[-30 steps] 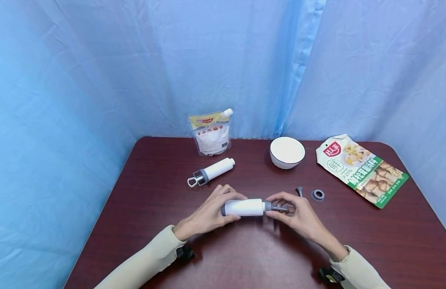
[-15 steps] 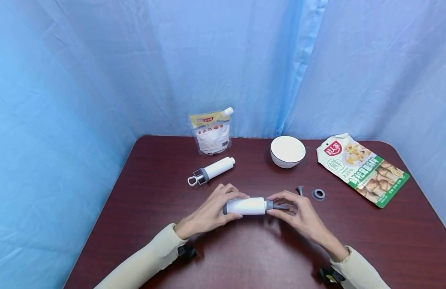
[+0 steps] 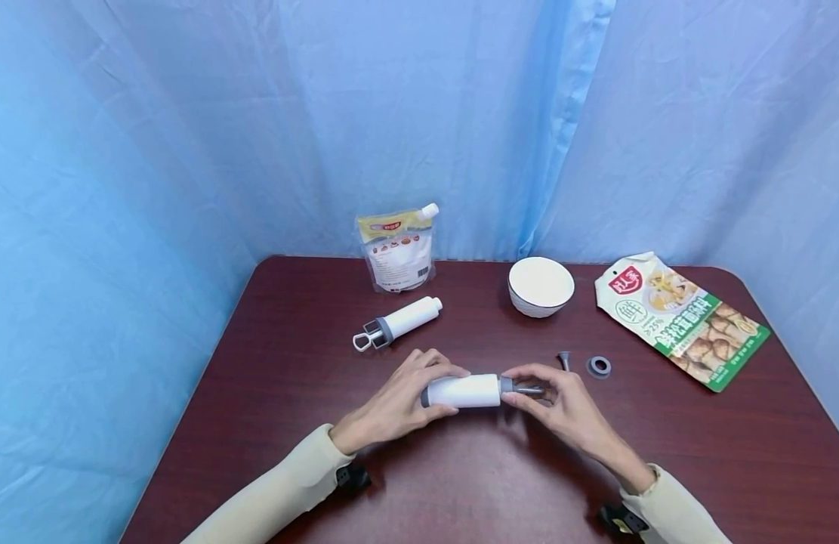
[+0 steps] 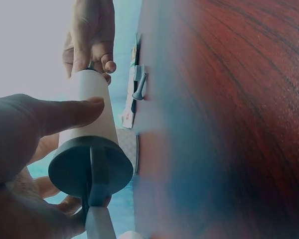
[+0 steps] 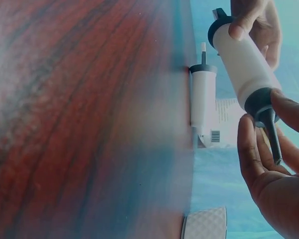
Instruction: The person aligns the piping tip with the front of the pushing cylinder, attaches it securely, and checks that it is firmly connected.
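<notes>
A white piping syringe (image 3: pixel 465 391) lies level across the middle of the head view, held above the table. My left hand (image 3: pixel 407 397) grips its barrel at the grey-flanged end, thumb and fingers on opposite sides. At the other end my right hand (image 3: pixel 553 404) pinches the grey nozzle cap (image 5: pixel 259 102) between thumb and fingers. Its narrow spout (image 5: pixel 273 142) points out past the right fingers. In the left wrist view, the grey end flange (image 4: pixel 89 164) and part of the plunger face the camera. A second white syringe (image 3: pixel 408 317) with a grey collar and pull loop lies behind the left hand.
A spouted pouch (image 3: pixel 399 253) stands at the table's back edge. To its right is a white bowl (image 3: pixel 538 306). A grey nozzle (image 3: pixel 564 360) and grey ring (image 3: pixel 599 367) lie beyond the right hand, near a green-and-white food packet (image 3: pixel 684 325).
The white neck that showed between barrel and nozzle cap has disappeared from sight; the cap now sits right against the barrel. Both hands keep their holds, the left shifted very slightly right.
</notes>
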`<state>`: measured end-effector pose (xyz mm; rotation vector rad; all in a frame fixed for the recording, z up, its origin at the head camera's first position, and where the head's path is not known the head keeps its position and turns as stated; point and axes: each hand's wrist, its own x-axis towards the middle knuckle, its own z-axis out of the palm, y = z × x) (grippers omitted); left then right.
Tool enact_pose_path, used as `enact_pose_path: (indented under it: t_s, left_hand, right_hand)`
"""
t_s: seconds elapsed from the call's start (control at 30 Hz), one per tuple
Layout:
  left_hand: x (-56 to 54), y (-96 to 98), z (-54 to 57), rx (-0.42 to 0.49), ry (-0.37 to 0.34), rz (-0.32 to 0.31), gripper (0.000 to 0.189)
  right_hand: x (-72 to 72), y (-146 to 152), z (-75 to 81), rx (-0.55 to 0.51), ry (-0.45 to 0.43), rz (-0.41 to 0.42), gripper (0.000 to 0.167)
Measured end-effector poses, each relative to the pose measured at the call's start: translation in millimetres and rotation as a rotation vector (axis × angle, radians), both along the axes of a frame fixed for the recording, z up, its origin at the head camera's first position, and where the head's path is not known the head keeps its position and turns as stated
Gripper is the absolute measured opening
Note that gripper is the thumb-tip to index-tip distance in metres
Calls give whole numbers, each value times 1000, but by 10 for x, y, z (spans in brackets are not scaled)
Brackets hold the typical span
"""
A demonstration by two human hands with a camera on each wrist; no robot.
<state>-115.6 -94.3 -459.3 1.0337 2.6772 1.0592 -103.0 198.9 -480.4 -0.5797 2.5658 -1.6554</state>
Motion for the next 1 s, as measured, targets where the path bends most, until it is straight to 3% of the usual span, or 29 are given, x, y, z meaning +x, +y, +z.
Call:
enact_pose_path:
  t_s: [0.43,0.6,0.83,1.0]
  left_hand:
    - [17,25,-7,28,55,1,51]
    - [18,24,-42,15,44,1,50]
    - [4,27,-58,41,21,21,51]
    - [-4,21,-33,53,35,21,50]
  right_hand:
    - [-23,-31,40,30,-81,-34,17]
    - [-5,-52,31,25,-24,-42,21]
    - [-2,-18,24,-45,-19,49,32]
    - [-41,-8,36,-58,-6,62,34]
